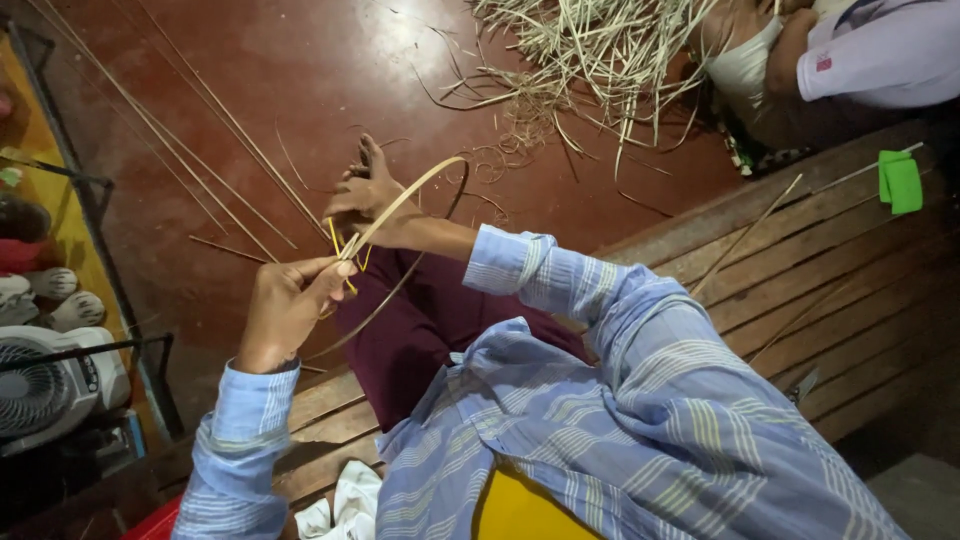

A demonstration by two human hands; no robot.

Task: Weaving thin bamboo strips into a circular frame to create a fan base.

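My left hand (290, 300) pinches the joint of a thin bamboo strip bent into a hoop (420, 185), held over my maroon-trousered lap. My right hand (368, 195) grips the same hoop a little farther along, fingers spread past it. Narrow yellow binding strips (335, 240) hang at the joint between the two hands. The hoop's lower arc (385, 300) curves down across my leg. Both sleeves are blue striped.
Long thin bamboo sticks (200, 130) lie on the red floor. A heap of pale slivers (590, 50) sits at the top, beside another person (860, 60). I sit on a wooden slat bench (820, 270) bearing a green object (900, 180). A fan (45, 385) stands left.
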